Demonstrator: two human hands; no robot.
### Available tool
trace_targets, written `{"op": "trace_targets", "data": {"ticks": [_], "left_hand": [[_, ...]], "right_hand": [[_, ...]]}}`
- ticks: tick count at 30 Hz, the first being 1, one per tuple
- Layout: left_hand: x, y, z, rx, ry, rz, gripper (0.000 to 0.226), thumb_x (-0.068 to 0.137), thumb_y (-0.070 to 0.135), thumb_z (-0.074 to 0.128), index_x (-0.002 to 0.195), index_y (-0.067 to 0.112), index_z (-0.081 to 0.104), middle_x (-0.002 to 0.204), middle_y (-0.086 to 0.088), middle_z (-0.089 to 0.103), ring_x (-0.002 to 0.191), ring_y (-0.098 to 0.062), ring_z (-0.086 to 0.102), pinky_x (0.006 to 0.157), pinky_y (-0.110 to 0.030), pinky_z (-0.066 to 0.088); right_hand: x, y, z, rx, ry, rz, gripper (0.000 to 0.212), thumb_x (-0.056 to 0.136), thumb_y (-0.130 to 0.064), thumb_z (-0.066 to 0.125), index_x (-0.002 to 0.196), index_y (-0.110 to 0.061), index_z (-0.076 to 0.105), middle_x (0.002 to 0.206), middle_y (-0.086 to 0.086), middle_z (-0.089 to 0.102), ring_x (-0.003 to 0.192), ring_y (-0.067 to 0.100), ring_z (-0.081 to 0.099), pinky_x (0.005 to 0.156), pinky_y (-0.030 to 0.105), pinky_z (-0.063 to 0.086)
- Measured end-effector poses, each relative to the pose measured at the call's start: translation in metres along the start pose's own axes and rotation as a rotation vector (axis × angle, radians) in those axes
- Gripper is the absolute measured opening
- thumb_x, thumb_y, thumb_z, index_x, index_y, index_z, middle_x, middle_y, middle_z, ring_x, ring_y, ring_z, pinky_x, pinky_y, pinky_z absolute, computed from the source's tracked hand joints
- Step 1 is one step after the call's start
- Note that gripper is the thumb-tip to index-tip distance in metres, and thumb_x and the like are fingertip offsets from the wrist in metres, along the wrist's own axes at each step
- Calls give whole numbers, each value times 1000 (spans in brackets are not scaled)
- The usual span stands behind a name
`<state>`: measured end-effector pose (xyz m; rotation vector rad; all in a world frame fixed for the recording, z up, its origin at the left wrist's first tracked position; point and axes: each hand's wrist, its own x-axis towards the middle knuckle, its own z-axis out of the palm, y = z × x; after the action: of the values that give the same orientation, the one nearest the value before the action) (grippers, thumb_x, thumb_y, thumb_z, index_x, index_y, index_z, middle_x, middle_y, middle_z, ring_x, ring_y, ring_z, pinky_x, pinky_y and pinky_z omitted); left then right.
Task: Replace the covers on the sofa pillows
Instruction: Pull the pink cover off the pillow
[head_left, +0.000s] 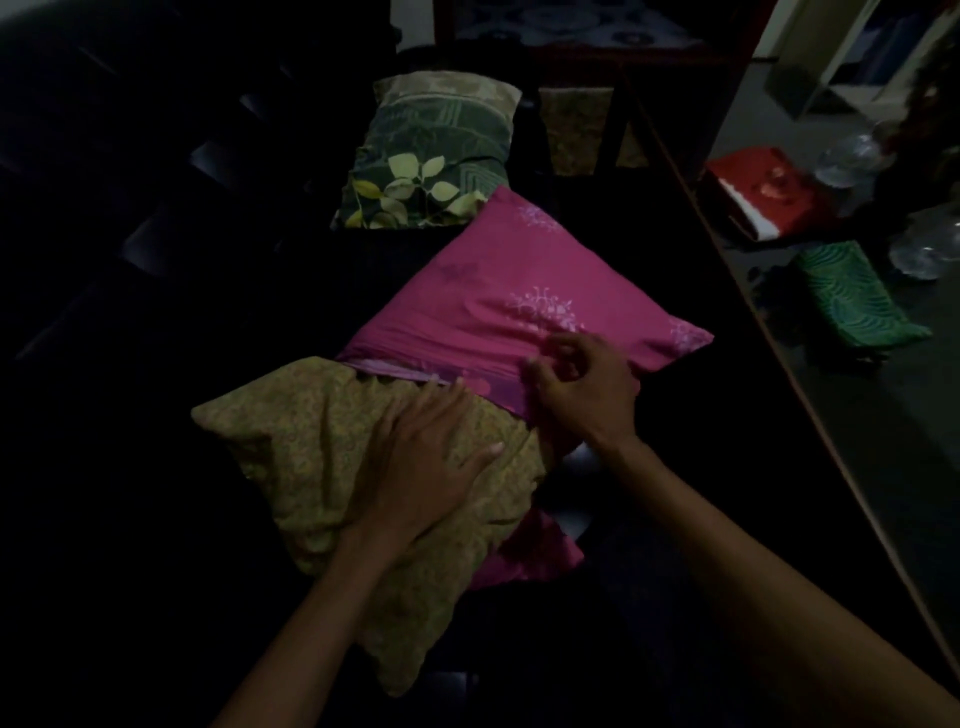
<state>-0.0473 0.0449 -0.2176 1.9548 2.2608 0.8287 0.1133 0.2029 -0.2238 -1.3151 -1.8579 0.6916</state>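
Both hands work: left hand (426, 462) flat, fingers straight, pinning the pillow (311, 447); right hand (582, 389) pinches the pink cover (498, 280)—best pulled evenly.

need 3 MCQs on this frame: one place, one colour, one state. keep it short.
1. Where does the leaf-print pillow lie?
A. Beyond the pink cover
B. Under the left hand
C. On the floor

2. What colour is the pillow's uncovered half?
A. Blue
B. Yellow-olive
C. White

3. What is the right hand doing?
A. Hanging idle
B. Lying flat on the sofa
C. Pinching the pink cover's edge

Key:
1 A: it sits farther back on the dark sofa, past the pink cover.
2 B: patterned yellow-olive cloth shows under the flat left hand.
3 C: its fingers curl on the cover's open edge.
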Motion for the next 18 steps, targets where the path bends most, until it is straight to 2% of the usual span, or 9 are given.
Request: {"op": "trace_targets", "data": {"ticks": [3,6,9,12,15,18], "left_hand": [[2,-5,20,-55,51,-31,45,89,49,57,115,18,75,125,-1,70,125,-24,60,109,-54,40],[-5,-2,32,-144,149,-21,31,90,33,55,108,21,78,117,0,73,121,-27,64,107,-58,42],[-9,2,38,-153,210,11,31,88,26,53,102,19,79,113,-1,75,116,-28,66,107,-50,43],[-18,6,41,-164,230,55,32,87,20,50,100,17,79,115,-1,74,117,-27,66,106,-46,38],[-32,16,42,-160,230,112,35,86,15,48,102,16,79,118,1,73,120,-23,64,107,-47,36],[-42,26,46,-146,211,118,37,88,16,46,104,17,79,120,2,72,122,-22,63,106,-47,35]], "right_hand": [[-2,-15,22,-141,-45,-59,45,76,-65,69,108,-33,73,103,-6,66,99,18,63,89,39,50],[1,-21,32,-179,-81,-13,36,78,-62,71,100,-34,75,103,-9,68,100,19,65,88,39,48],[3,-24,28,-261,-90,-59,20,85,-47,71,92,-29,76,105,-8,73,104,22,65,86,40,42],[16,-22,12,-325,-85,-113,24,87,-40,57,90,-22,73,101,0,73,99,28,66,88,45,44],[44,-19,-6,-286,-1,-6,15,85,-34,66,87,-21,74,99,4,73,98,32,68,87,48,49],[53,-15,-8,-281,-61,85,13,84,-34,73,89,-23,77,94,0,76,96,28,70,82,38,51]]}}
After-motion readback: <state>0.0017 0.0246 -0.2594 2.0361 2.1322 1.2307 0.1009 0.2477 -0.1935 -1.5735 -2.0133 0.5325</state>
